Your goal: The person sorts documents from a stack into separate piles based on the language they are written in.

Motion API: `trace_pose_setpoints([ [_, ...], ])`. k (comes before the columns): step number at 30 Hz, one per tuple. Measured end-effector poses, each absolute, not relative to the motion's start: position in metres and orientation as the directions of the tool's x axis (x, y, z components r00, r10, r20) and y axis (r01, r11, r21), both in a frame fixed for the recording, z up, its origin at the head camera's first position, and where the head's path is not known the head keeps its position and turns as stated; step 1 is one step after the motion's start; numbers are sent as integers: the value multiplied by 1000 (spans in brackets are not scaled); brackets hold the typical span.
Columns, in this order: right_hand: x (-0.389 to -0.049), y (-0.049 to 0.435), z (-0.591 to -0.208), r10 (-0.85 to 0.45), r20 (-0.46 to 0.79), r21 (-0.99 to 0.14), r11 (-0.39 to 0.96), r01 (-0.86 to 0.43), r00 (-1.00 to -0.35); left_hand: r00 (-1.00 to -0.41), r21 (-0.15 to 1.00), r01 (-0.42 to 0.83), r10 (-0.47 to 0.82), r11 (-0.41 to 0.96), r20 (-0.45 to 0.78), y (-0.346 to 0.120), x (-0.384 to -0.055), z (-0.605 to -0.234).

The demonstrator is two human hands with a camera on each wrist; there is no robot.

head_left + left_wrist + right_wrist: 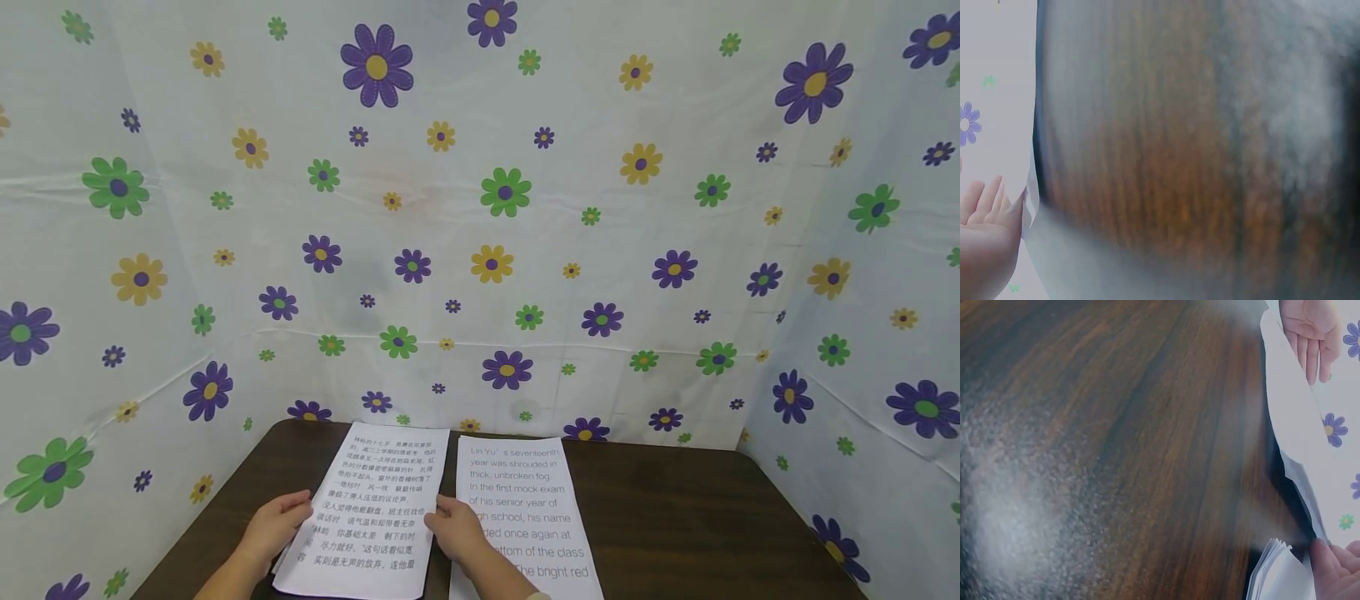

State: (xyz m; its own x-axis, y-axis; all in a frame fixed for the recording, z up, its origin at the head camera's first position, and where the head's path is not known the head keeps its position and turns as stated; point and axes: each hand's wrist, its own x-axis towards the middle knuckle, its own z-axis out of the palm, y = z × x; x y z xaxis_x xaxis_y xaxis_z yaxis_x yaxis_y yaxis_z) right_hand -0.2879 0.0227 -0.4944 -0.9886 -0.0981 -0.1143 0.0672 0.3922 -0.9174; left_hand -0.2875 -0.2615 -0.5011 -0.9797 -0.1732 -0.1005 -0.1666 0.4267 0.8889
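Observation:
A stack of printed sheets [371, 508] with Chinese text stands between my two hands, its long edges running away from me. Along its left edge lies my left hand [273, 529], fingers extended. At the right edge, my right hand [463, 532] pinches the stack, with the thumb at the paper's margin. In the right wrist view my right hand [1338, 572] is at the paper edge [1297, 412], which looks raised off the table, and the left hand [1311, 331] shows straight fingers. The left wrist view has a hand [988, 244] beside the paper edge.
A second stack of sheets [517, 483] with English text lies to the right, partly under my right forearm. Both stacks are at a dark wood-grain table [675, 525]. A white flowered curtain [570, 167] surrounds the table's back and sides.

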Motion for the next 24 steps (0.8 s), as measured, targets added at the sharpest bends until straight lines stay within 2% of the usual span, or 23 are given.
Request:
trace_pose_setpoints([
  [9,-290,30,-486,-72,-90,-924,377,56,-993,-985,898,-134,-159,420,-73,-262,-288,-486],
  [24,-292,65,-475,-83,-25,-950,314,-3,-996,-995,927,-62,-95,369,-28,-227,-284,-456],
])
